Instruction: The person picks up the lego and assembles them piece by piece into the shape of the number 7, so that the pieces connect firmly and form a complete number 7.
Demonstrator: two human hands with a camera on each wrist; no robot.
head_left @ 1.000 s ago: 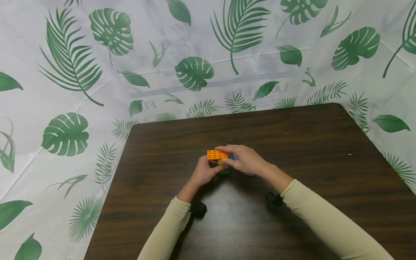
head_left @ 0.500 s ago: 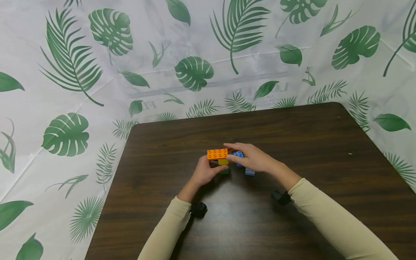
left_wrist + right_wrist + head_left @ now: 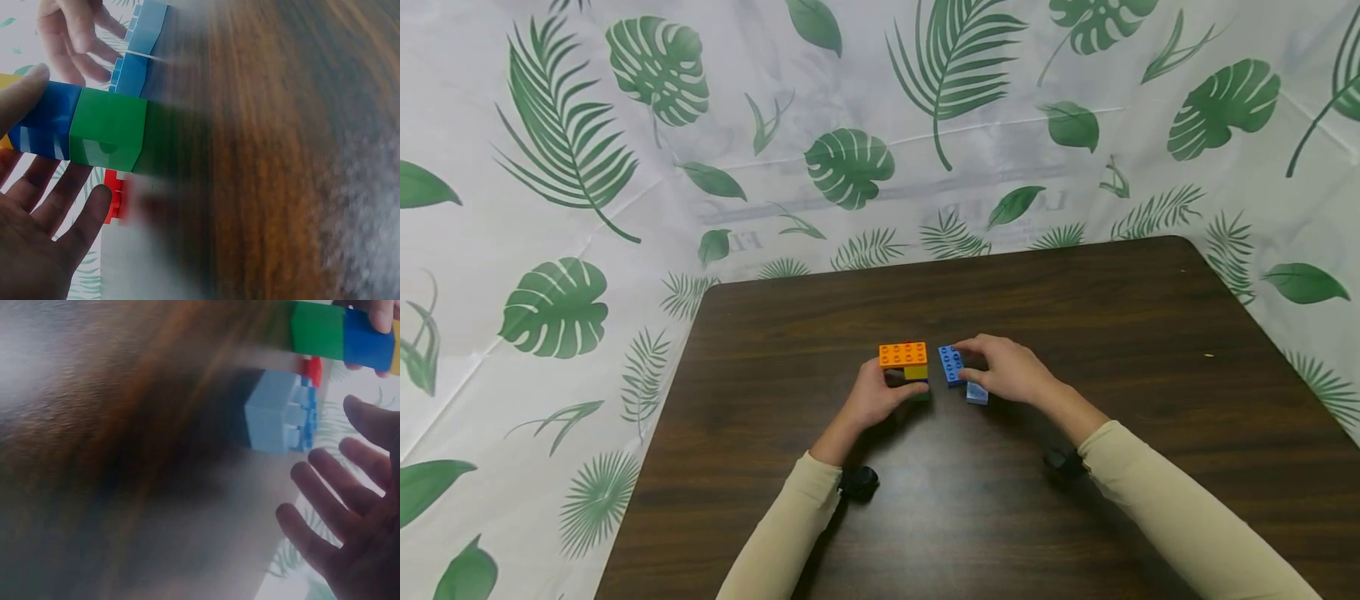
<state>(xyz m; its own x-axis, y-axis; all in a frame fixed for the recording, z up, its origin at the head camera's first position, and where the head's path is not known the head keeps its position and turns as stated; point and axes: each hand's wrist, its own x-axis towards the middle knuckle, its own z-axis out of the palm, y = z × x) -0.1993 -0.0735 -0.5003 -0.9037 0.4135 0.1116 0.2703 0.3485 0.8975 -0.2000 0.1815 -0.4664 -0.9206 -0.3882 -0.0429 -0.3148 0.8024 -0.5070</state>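
Note:
My left hand (image 3: 871, 396) grips a tower of building bricks, thumb on the near side and fingers behind. The tower has a green brick (image 3: 108, 128) lowest, then a blue brick (image 3: 49, 119), a yellow brick (image 3: 916, 372) and a wider orange brick (image 3: 902, 355) on top, overhanging to the left. My right hand (image 3: 1011, 369) hovers over a blue eight-stud brick (image 3: 950, 365), thumb and fingers spread and partly covering its right side. A light blue brick (image 3: 977, 393) sits just nearer, below that thumb. In the right wrist view the fingers (image 3: 325, 487) stand apart from the bricks.
Behind the tower lies a red brick (image 3: 112, 197), mostly hidden in the head view. The dark wooden table (image 3: 1075, 308) runs back to a white sheet (image 3: 850, 100) printed with green leaves. A tiny yellowish speck (image 3: 1208, 356) lies at the right.
My right hand has let go of the orange brick and moved right, over the blue brick, uncovering the orange brick's studs. The left hand keeps its hold on the tower, almost unmoved.

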